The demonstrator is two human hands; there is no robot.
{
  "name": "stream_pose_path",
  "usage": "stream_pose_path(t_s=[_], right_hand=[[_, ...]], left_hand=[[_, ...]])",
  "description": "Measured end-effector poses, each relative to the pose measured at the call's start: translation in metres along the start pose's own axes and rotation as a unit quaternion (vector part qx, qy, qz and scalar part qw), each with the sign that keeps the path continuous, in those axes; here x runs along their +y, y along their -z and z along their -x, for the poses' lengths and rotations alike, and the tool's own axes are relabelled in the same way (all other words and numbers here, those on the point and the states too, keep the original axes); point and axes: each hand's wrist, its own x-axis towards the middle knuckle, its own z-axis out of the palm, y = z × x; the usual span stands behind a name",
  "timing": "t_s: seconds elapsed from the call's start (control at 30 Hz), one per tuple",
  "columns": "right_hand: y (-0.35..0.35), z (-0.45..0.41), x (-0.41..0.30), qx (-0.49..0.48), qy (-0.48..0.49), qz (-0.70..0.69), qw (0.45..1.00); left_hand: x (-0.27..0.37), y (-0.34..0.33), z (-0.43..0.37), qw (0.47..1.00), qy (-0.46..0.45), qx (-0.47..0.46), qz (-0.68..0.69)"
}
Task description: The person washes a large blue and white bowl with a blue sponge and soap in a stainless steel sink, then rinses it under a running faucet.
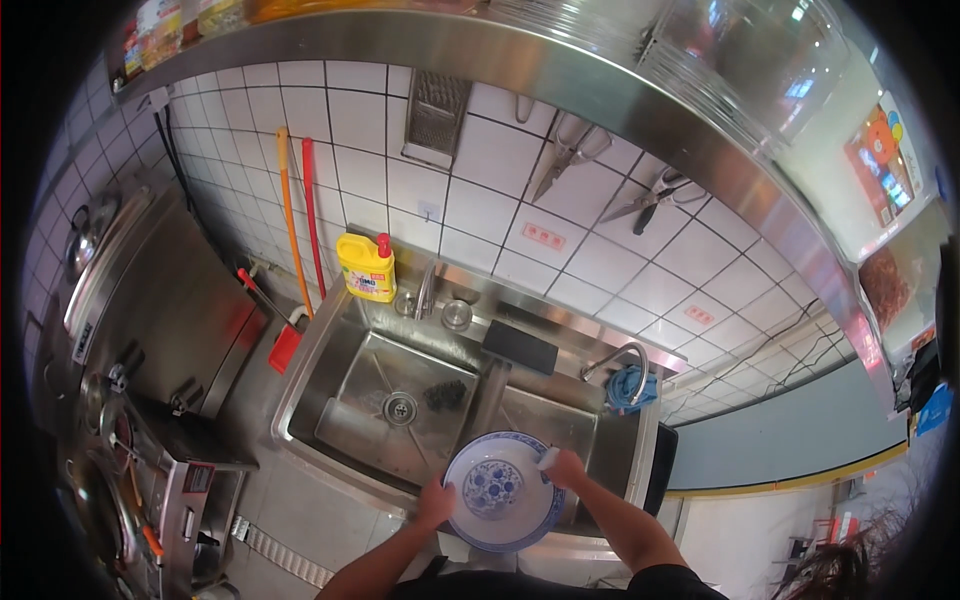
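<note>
My left hand [436, 504] grips the left rim of a large white dish with a blue floral pattern [491, 491]. The dish is held over the front edge of the double stainless-steel sink [352, 487], its patterned inner face turned up towards me. At its upper right rim my right hand [566, 471] pinches a small white piece [548, 457], perhaps a sponge or folded cloth, against the dish. A dark scouring pad [445, 394] lies in the left basin beside the drain [400, 409]. The right basin [555, 412] is partly hidden by the dish and my right arm.
Behind the basins stand a yellow detergent jug [367, 270], a metal faucet [426, 291] and a dark rectangular block [520, 347]. A blue cloth [630, 390] hangs by the curved faucet [643, 367]. A grater [437, 116] and scissors [570, 154] hang below the steel shelf [525, 64].
</note>
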Motion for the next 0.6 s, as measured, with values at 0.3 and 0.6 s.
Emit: stream_pose_path(t_s=[0.3,0.6], right_hand=[[-0.085,0.039,0.009,0.054,-0.137,-0.239,0.96],[-0.072,0.114,-0.125,0.045,-0.22,-0.59,0.776]], left_hand=[[0.001,0.035,-0.035,0.999,-0.03,-0.019,0.004],[-0.015,0.049,-0.014,0.99,-0.059,0.099,0.079]])
